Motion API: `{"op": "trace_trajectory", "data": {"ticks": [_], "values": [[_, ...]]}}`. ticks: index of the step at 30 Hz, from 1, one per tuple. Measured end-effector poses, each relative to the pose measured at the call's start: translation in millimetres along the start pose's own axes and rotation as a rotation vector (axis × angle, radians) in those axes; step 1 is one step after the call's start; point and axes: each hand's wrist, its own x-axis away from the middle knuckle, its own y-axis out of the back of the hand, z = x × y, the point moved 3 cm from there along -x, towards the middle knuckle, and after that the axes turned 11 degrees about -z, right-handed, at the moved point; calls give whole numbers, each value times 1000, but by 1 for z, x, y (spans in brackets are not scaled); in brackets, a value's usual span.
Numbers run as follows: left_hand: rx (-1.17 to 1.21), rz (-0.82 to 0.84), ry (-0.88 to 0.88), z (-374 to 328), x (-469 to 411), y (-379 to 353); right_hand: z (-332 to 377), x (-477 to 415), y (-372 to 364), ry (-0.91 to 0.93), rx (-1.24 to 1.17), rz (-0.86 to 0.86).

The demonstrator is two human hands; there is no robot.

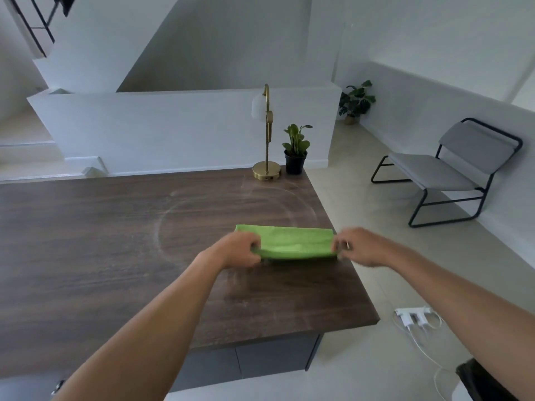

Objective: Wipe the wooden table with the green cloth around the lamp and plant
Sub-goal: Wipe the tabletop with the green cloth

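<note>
While your left hand and right hand each pinch an end of the green cloth, its long axis lies crosswise on the counter; lamp and plant stand well beyond, nearer your right hand.

A table fills the left and centre, w/ a lamp and a potted plant side by side at its far right corner, plant to the right. A cloth lies on the table near its right edge, closer to the viewer, left hand at one end & right hand at the other. On the floor right of the table sits a chair against the wall, w/ a second plant further back and a power strip nearer.
</note>
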Motion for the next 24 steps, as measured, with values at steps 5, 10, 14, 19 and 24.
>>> {"op": "trace_trajectory", "data": {"ticks": [5, 10, 14, 19, 24], "values": [[-3, 339, 95, -2, 32, -50, 2, 37, -58, -80, 77, 404], [68, 585, 135, -6, 44, -55, 1, 42, -62, -160, 101, 618], [186, 749, 142, -15, 51, -52, 8, 41, -56, -292, -54, 790], [247, 179, 184, 5, 34, -40, 38, 12, -45, -147, -9, 205], [65, -291, 253, 33, 38, -47, 88, 17, -116, -41, -32, -121]]}}
